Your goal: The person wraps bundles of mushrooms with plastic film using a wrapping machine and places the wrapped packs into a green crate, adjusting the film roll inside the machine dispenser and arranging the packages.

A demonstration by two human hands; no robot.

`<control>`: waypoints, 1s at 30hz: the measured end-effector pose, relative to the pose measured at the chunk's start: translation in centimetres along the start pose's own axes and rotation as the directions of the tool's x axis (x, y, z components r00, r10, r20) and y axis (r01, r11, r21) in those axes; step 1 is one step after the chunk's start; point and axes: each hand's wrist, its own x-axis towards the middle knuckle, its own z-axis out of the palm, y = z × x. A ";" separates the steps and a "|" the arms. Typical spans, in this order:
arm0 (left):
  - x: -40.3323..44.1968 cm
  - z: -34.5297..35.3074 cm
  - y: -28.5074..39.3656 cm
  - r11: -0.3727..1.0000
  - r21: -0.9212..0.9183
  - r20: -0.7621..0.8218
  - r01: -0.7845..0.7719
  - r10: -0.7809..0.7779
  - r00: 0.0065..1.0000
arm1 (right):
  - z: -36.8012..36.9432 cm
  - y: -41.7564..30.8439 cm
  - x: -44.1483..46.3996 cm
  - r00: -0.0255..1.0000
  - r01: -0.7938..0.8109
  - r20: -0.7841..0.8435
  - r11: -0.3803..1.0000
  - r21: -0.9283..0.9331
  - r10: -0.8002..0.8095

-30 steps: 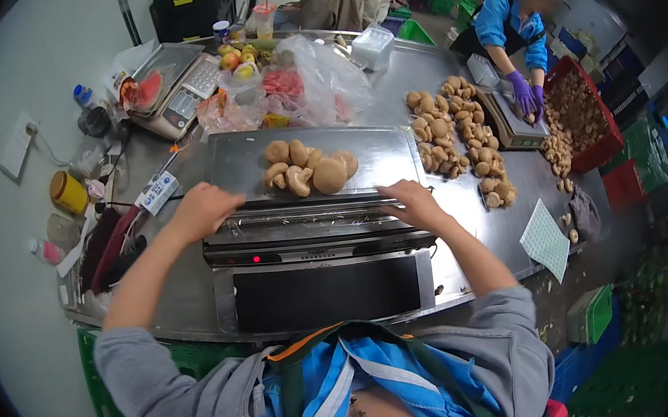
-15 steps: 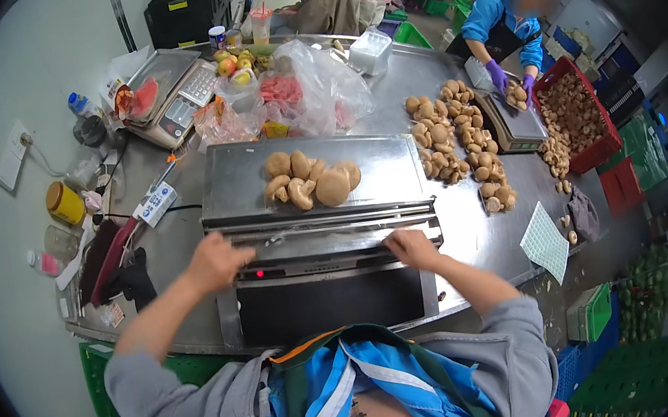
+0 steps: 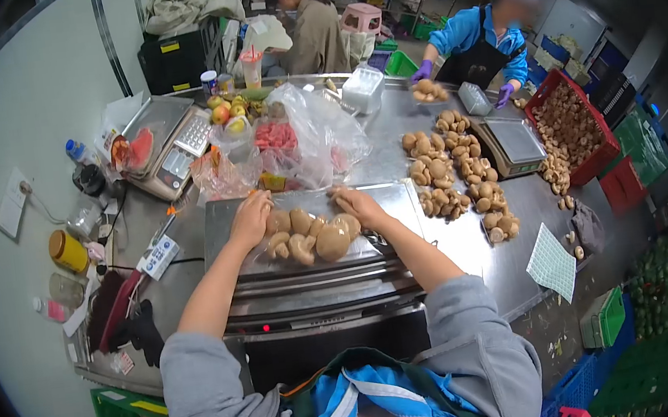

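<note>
Several brown mushrooms (image 3: 312, 236) lie on the steel plate of the wrapping machine (image 3: 399, 197). Glossy clear plastic film (image 3: 284, 262) stretches over them from the machine's front bars. At the film's far left corner, my left hand (image 3: 253, 219) is closed with its fingertips on the film beside the mushrooms. On the opposite side, my right hand (image 3: 357, 206) is likewise closed on the film, just beyond the mushrooms. A tray under the mushrooms, if any, is hard to make out. A red light glows on the machine's front.
Bags with fruit (image 3: 277, 145) and a scale (image 3: 172, 157) stand behind and left. Rows of mushroom packs (image 3: 473, 164) sit to the right, near a second scale (image 3: 512, 143) and a red crate (image 3: 575, 119). A co-worker in purple gloves holds a mushroom pack (image 3: 429, 92).
Both my hands have moved forward from the front bars to the far side of the mushrooms, drawing the film over them. The co-worker has carried a pack from the scale leftward.
</note>
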 end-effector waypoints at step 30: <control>-25.9 -8.1 18.8 0.715 -0.322 0.336 0.621 -0.527 0.781 | 0.8 -14.2 -31.7 0.728 -0.684 0.214 0.668 0.294 0.651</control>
